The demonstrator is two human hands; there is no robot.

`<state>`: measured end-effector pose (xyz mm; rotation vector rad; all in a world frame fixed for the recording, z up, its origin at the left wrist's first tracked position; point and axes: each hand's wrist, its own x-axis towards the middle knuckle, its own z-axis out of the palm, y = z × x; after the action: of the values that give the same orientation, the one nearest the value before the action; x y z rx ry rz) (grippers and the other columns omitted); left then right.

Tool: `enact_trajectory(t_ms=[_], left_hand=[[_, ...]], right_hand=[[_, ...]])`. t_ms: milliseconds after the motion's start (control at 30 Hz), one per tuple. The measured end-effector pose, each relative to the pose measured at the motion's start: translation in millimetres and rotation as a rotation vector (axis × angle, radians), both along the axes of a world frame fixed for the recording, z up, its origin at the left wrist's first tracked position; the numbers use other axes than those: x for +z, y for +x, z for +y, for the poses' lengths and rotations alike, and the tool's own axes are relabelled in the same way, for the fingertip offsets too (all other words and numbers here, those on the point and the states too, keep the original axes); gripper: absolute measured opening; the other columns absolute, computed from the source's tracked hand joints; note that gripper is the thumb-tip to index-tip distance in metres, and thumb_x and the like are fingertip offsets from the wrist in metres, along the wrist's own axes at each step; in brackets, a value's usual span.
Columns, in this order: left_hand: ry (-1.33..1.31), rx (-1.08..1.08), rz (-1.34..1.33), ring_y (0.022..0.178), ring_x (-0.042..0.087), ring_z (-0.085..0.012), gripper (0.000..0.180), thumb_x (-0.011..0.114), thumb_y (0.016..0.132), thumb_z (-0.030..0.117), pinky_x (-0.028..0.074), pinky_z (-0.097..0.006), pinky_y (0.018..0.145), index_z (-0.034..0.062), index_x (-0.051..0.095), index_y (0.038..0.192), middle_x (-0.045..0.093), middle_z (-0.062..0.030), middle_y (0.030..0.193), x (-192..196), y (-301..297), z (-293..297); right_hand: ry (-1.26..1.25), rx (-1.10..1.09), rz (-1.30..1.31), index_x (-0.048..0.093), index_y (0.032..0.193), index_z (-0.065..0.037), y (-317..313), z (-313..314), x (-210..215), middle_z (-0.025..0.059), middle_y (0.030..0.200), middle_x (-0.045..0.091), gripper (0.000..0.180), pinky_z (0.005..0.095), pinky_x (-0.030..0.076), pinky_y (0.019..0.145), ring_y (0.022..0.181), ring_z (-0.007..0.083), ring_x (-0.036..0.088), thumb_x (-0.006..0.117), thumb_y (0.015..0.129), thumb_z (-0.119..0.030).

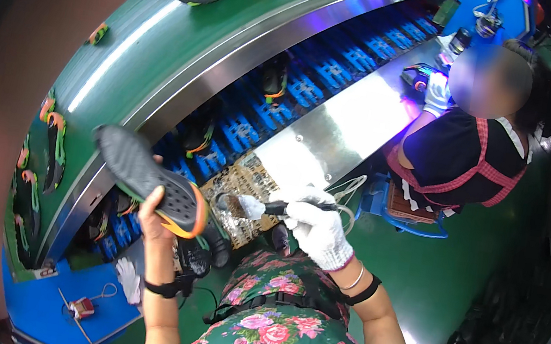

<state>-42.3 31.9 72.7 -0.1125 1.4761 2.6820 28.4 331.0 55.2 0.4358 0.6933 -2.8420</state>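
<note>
Black rubber shoe sole with a perforated, orange-rimmed end (175,200) is held up left of centre, before a conveyor's shiny metal rim (208,76); from the left, a curved green conveyor belt (120,70) carries more dark soles edged in orange and green (56,150); below it a blue tabletop (38,307) bears a white knitted glove (129,280) and a small red object (82,307); next comes the bare left hand (157,225), closed around the sole, thumb along the lower edge, a fingertip showing at the upper edge, the other fingers hidden; the sole's long axis slants from upper left to lower right, its ridged dark end pointing toward the belt, its orange-rimmed end toward the other hand; just beside that end sits the dark tip of a black-handled tool with a whitish middle (252,208), pointing left; a stained tan sheet (246,175) lies behind it; the white-gloved right hand (323,232) has its fingers curled closed on the handle, though I cannot tell each finger's place; a looped pale cable (355,198) hangs nearby; farther right, beyond a bright metal worktop (316,139), a seated co-worker in a red-checked apron (483,153) has a gloved hand (437,94) at a dark shoe part (416,77).
</note>
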Motion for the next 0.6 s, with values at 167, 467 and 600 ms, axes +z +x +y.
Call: enact_trajectory(t_ms=[167,467,600], left_hand=[[0.333,-0.08,-0.348,0.108,0.067,-0.0374,0.06,0.06,0.078,0.024,0.049,-0.05,0.105,-0.0066,0.055,0.129,0.066,-0.0245,0.12,-64,54,15],[0.579,-0.029,-0.294,0.117,0.063,-0.0312,0.096,0.067,0.081,0.073,0.047,-0.045,0.107,-0.0023,0.052,0.14,0.061,-0.0156,0.137,-82,78,55],[0.437,0.029,-0.266,0.119,0.06,-0.0254,0.078,0.041,0.094,0.077,0.05,-0.043,0.103,0.0161,0.053,0.143,0.061,-0.0055,0.135,-52,74,66]], right_hand=[[0.147,0.125,0.231,0.073,0.106,0.006,-3,-15,34,0.0178,0.111,0.074,0.021,0.0277,0.057,0.078,0.089,0.0186,0.071,0.068,0.087,0.0],[0.873,-0.08,0.729,0.075,0.089,0.004,4,-36,41,0.0198,0.099,0.076,0.015,0.0382,0.058,0.085,0.093,0.0268,0.074,0.078,0.074,0.007],[1.202,-0.144,0.872,0.076,0.095,0.0,10,-39,34,0.0167,0.104,0.076,0.02,0.0382,0.057,0.085,0.094,0.0263,0.074,0.077,0.076,0.003]])
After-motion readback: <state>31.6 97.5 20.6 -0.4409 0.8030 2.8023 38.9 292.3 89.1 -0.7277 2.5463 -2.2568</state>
